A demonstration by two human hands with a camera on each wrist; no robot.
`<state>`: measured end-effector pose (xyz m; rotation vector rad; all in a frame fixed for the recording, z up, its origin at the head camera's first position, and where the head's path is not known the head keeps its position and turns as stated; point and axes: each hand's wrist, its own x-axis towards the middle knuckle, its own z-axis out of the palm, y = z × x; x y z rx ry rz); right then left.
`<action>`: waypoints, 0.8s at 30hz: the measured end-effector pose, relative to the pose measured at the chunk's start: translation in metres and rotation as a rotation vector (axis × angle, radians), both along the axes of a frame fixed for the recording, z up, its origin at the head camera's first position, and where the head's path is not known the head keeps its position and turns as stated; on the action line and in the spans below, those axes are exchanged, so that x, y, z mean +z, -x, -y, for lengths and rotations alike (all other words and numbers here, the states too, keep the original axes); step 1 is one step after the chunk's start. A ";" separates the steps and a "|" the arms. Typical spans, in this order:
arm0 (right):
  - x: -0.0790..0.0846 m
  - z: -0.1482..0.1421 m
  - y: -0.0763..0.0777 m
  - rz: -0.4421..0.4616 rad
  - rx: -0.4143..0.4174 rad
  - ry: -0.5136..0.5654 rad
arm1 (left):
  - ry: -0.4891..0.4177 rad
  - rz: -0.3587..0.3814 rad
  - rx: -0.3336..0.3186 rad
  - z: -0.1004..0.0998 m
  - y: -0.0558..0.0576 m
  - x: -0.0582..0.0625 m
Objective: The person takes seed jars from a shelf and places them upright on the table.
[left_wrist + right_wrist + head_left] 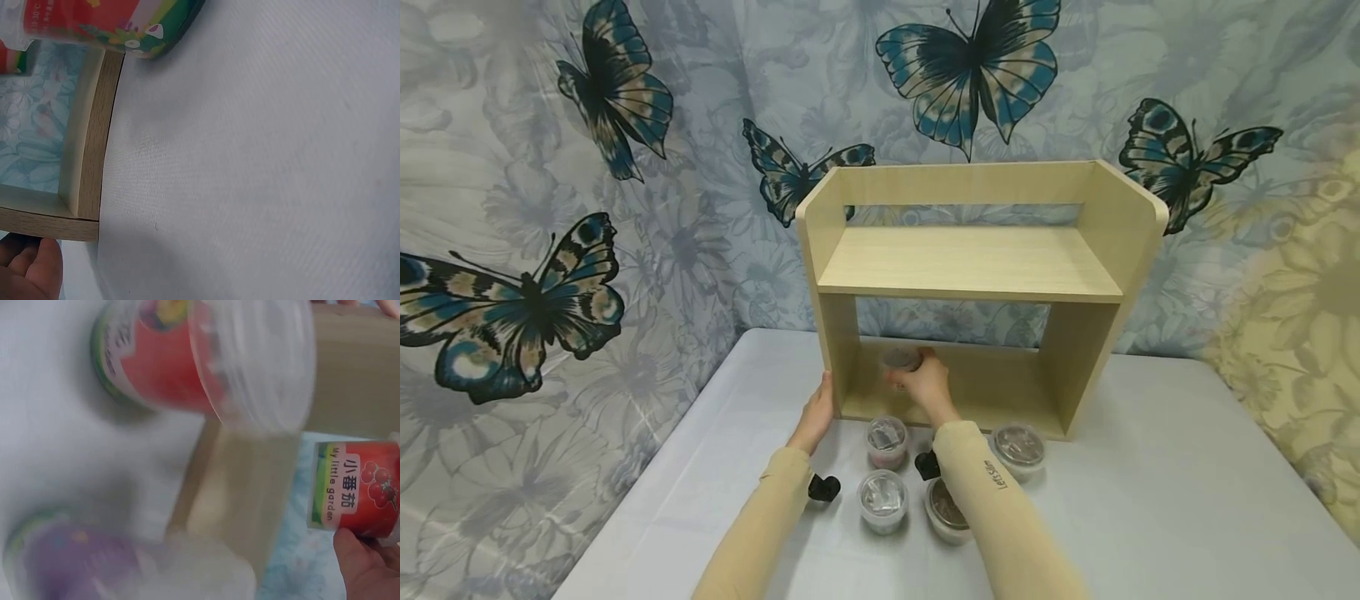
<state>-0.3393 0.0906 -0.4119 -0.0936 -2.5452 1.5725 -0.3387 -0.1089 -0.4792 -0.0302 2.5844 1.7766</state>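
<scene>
My right hand [927, 387] grips a small plastic tub [901, 359] inside the lower compartment of a light wooden shelf unit [970, 286]. In the right wrist view this tub [359, 484] has a red label with tomatoes and "My little garden". It looks tipped on its side there because that camera is turned. My left hand [812, 415] rests against the outside of the unit's left side panel. Seen from the left wrist, the fingers [45, 265] touch that panel [50, 223], partly hidden behind it.
Several lidded tubs stand on the white-covered table [1180, 500] before the shelf: one pinkish [887, 443], one clear-lidded [882, 502], one brown-topped [946, 510] partly behind the right sleeve, another [1019, 448] at right. Butterfly-patterned cloth [685, 250] hangs behind.
</scene>
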 end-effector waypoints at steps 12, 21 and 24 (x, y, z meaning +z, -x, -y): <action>0.019 -0.027 -0.010 -0.060 -0.012 0.006 | -0.007 0.011 0.008 -0.002 -0.001 0.002; 0.033 -0.038 -0.028 -0.068 -0.014 0.003 | -0.001 0.023 0.022 -0.002 -0.002 0.004; 0.037 -0.045 -0.038 -0.077 0.008 0.008 | -0.009 0.028 0.021 -0.003 -0.002 0.004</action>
